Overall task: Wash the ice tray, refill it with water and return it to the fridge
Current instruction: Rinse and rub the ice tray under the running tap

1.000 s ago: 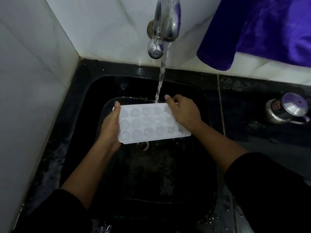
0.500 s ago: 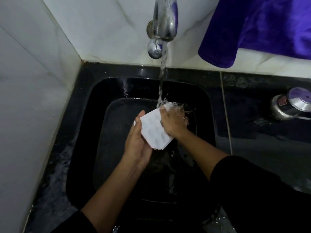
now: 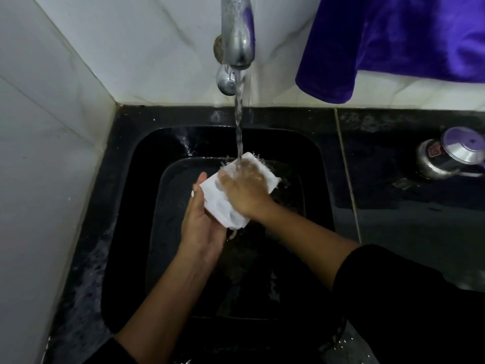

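The white plastic ice tray (image 3: pixel 219 203) is held tilted over the black sink (image 3: pixel 126 232), its long side running from lower left to upper right. My left hand (image 3: pixel 202 224) cups its lower left edge from underneath, thumb up along the side. My right hand (image 3: pixel 245 191) lies flat across the tray's top face, covering most of it. Water from the metal tap (image 3: pixel 237 35) falls in a stream onto my right hand's fingers and the tray's far end, splashing outward.
White marble walls close in on the left and behind. A purple cloth (image 3: pixel 393 43) hangs at the upper right. On the black counter to the right lies a steel pressure cooker (image 3: pixel 446 156). The sink rim is wet.
The tray went from lying flat and face up between both hands to tilted under the stream. My right hand moved onto its top face and has slid further along it.
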`<state>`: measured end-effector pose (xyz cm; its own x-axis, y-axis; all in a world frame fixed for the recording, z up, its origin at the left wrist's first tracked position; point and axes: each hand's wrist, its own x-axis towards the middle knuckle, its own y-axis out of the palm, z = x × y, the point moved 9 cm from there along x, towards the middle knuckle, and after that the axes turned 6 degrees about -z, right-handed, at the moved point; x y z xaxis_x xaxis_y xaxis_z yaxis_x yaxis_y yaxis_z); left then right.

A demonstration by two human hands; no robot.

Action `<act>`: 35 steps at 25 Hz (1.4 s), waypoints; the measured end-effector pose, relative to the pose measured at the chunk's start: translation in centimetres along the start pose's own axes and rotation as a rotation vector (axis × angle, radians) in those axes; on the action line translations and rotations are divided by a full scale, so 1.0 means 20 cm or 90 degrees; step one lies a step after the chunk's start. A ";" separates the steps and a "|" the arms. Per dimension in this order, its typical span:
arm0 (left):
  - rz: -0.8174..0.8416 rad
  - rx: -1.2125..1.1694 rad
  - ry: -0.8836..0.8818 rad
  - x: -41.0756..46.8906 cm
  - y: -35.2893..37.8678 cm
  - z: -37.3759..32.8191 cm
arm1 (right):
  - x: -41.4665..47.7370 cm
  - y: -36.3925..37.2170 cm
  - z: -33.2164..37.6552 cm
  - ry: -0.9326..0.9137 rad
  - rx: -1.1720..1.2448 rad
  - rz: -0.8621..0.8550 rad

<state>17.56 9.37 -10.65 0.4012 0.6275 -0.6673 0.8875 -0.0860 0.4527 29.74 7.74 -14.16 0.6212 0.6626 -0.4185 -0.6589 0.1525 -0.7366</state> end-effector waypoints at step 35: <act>-0.307 0.332 0.120 0.21 -0.46 -0.30 | -0.13 -0.32 -0.16 0.103 0.670 0.080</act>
<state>9.76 17.49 -14.01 -0.0647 0.8068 -0.5872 0.9669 -0.0949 -0.2369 33.66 2.66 -10.09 0.5209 0.6249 -0.5816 -0.7091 0.6960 0.1127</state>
